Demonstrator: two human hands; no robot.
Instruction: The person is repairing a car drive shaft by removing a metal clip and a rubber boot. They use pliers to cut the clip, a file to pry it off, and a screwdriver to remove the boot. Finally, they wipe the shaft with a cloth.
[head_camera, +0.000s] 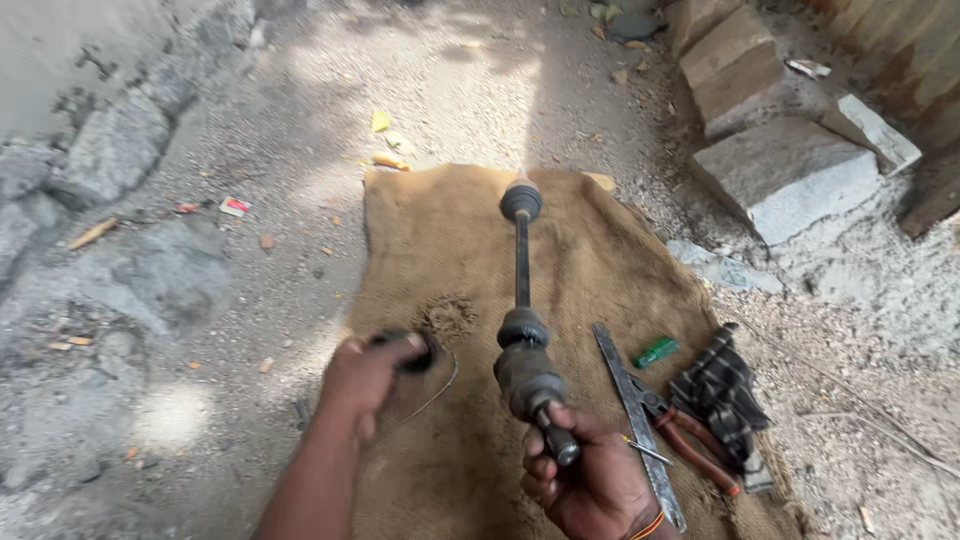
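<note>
A long dark axle shaft (521, 262) with rubber boots at both ends lies lengthwise over a brown burlap sack (590, 250) on the ground. My right hand (590, 480) grips the near end of the shaft by its splined stub, just below the large near joint (527, 378). My left hand (370, 378) is closed around a small dark round part (415, 352) at the sack's left edge. A thin wire (435, 395) curves on the sack beside that hand.
On the sack to the right lie a flat metal bar (630, 400), red-handled pliers (690, 440), a small green object (656, 352) and a dark checked rag (722, 388). Stone blocks (790, 170) stand at the back right. Rough rocks (110, 150) line the left of the dirt ground.
</note>
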